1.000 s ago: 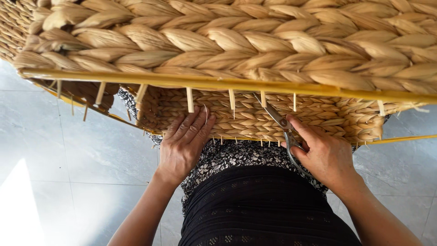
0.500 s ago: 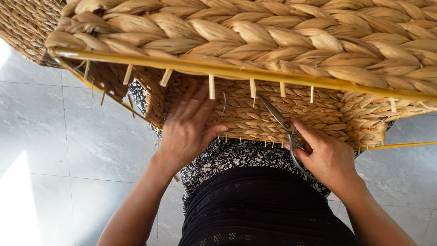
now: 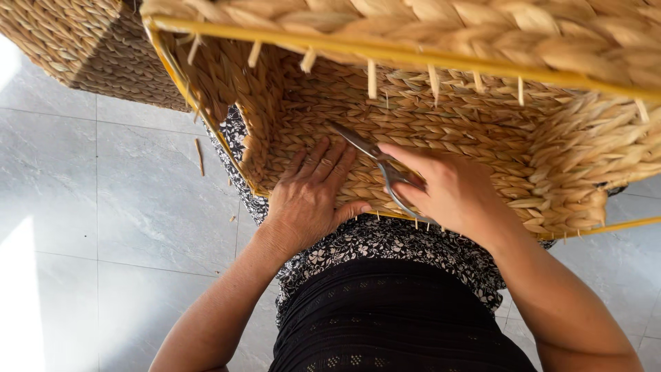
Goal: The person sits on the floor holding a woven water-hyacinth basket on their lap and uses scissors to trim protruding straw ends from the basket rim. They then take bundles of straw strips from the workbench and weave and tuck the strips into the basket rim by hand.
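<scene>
A large woven straw basket [image 3: 427, 96] with a yellow frame rests on my lap, its opening turned toward me. My left hand [image 3: 313, 196] lies flat on the inner near wall, fingers spread against the braids. My right hand [image 3: 447, 189] grips metal scissors [image 3: 375, 162], the blades pointing up-left into the basket beside my left fingertips. Short cut straw ends stick out along the yellow rim [image 3: 385, 52].
A second woven basket [image 3: 82, 48] stands on the grey tiled floor [image 3: 103, 227] at the upper left. A few straw scraps [image 3: 199, 155] lie on the tiles. My lap in dark patterned cloth [image 3: 385, 310] fills the bottom centre.
The basket has shifted toward me, so I see deeper inside. Both hands have moved further into it, the left flattening on the inner wall, the scissors reaching in.
</scene>
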